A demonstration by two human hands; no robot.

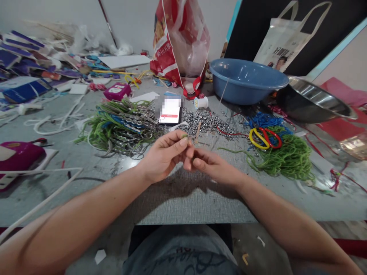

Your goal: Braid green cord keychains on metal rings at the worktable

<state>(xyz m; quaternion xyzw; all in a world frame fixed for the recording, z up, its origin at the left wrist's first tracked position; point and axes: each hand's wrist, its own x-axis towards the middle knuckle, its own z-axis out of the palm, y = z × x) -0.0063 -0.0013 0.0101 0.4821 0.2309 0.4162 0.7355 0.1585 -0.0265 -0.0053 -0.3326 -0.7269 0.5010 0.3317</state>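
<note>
My left hand (168,154) is closed in a pinch, with a short bit of green cord (185,136) showing at the thumb and forefinger. My right hand (216,166) meets it fingertip to fingertip, its fingers closed; what they hold is hidden. Just beyond my hands lies a spread of small metal rings or beads (197,120). To the left is a heap of finished-looking green cords with metal pieces and rings (123,126). On the right, loose green cords (292,158) and blue cords (266,120) lie under red-and-yellow-handled scissors (265,138).
Behind the metal pieces are a lit phone (169,110), a white thread spool (201,102), a red bag (168,49) and a blue basin (246,84). A metal bowl (315,99) stands at right. Purple devices (21,160) and scraps lie at left.
</note>
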